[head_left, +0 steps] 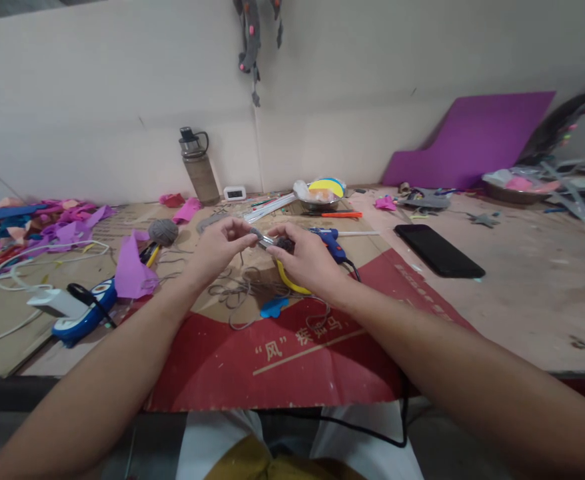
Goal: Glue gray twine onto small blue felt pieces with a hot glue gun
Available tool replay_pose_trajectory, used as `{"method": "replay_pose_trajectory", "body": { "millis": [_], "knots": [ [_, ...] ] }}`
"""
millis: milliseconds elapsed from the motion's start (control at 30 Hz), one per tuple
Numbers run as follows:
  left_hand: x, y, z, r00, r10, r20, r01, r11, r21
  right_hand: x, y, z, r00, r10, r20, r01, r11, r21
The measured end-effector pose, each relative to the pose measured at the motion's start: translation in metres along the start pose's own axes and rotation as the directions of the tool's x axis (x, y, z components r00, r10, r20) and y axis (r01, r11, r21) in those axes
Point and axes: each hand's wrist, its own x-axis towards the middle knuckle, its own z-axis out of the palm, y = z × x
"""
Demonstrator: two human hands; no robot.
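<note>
Above the cardboard, my left hand (221,248) and my right hand (306,257) meet with their fingertips pinched on a small silvery piece (265,241) with grey yarn about it. Dark grey fuzzy yarn (285,245) shows at my right fingers. What exactly the piece is, I cannot make out. Loose grey yarn (237,291) lies tangled below the hands, with a blue felt scrap (274,307) beside it. A yellow curved handle (292,280) is partly hidden under my right hand. Just beyond that hand lies a blue glue gun (330,244). A grey yarn ball (163,232) sits to the left.
A phone (438,250) lies on the right. At left are a blue-and-white power strip (88,313), a white charger (57,303) and coloured felt scraps (72,230). A bottle (200,170), a small clock (234,193) and a bowl (321,200) stand along the wall.
</note>
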Motion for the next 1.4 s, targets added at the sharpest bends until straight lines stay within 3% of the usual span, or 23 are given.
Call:
{"method": "replay_pose_trajectory", "body": {
  "millis": [167,433,733,967,1233,1400],
  "knots": [
    [0.002,-0.008,0.002,0.999,-0.052,0.001,0.052,0.994,-0.094,0.003,0.005,0.0,0.999,0.042,0.025,-0.042,0.998,0.035],
    [0.004,-0.025,0.008,0.99,-0.142,0.007,0.142,0.983,-0.113,0.009,0.017,0.0,0.995,0.097,0.032,-0.098,0.995,0.024],
    [0.003,-0.022,0.01,0.961,-0.276,0.018,0.274,0.943,-0.19,0.012,0.024,0.0,0.987,0.153,0.043,-0.154,0.988,0.008],
    [0.002,-0.024,0.012,0.962,-0.27,-0.036,0.262,0.953,-0.149,0.008,0.018,0.001,0.995,0.087,0.048,-0.089,0.995,0.049],
    [0.0,-0.017,0.016,0.966,-0.25,-0.067,0.212,0.913,-0.349,0.006,0.014,0.003,0.995,0.09,0.042,-0.095,0.986,0.138],
    [0.0,-0.019,0.014,0.962,-0.249,-0.109,0.197,0.915,-0.353,0.004,0.017,0.008,0.995,0.087,0.045,-0.095,0.972,0.213]
  ]
}}
